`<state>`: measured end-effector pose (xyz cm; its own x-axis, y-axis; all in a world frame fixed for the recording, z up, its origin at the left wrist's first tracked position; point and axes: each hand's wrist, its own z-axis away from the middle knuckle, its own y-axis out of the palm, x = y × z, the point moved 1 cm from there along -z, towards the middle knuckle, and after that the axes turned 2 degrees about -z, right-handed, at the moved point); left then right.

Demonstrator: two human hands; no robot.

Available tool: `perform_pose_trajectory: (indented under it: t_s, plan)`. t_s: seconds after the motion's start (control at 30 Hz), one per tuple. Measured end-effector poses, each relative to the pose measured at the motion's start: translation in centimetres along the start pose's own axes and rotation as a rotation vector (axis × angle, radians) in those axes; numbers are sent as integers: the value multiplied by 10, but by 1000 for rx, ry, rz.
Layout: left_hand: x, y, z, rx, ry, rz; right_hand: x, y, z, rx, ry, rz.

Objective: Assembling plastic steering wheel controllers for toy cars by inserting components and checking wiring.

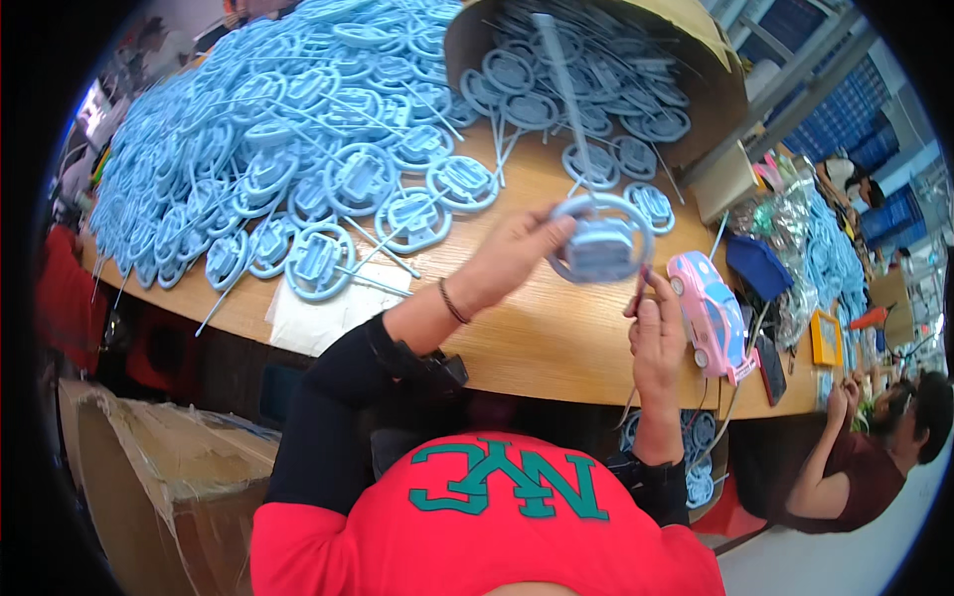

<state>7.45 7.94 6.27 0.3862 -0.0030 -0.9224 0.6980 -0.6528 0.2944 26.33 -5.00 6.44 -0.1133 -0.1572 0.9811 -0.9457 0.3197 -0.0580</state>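
My left hand (512, 256) grips the rim of a light blue ring-shaped plastic part (601, 250), which has a boxy middle and a long thin stem pointing away from me. The part hangs over the table, a little blurred. Close to its right edge is my right hand (660, 333), fingers pinched on a thin dark piece too small to make out. Just right of that hand a pink toy car (713, 313) with blue windows lies on the wooden table (537, 348). Like parts form a big heap (288, 119) at the far left.
An open cardboard drum (715, 109) on its side holds more blue parts. A white sheet (313, 323) lies under the heap's near edge. On the right are a dark phone (770, 370), a yellow frame (826, 338) and a seated person (865, 467). A cardboard box (169, 487) stands at lower left.
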Motion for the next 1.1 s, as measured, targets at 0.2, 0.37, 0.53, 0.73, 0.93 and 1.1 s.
perform_pose_trajectory:
  t_s: [0.2, 0.37, 0.53, 0.73, 0.93, 1.1]
  plan:
    - [8, -25, -1, -123, -144, -135, 5, 8, 4, 216, -369, 561]
    - [11, -24, 0, -38, -228, -277, 0, 8, 3, 367, -332, 759]
    - [21, -24, 3, 101, -301, -260, -12, 8, -3, 370, -368, 739]
    - [30, -20, 7, 56, -347, -136, -15, 4, -7, 395, -379, 669]
    - [38, -12, 7, -47, -379, -72, -16, 6, -3, 258, -362, 732]
    - [45, -11, 14, -99, -385, -20, -15, 6, 1, 251, -351, 701]
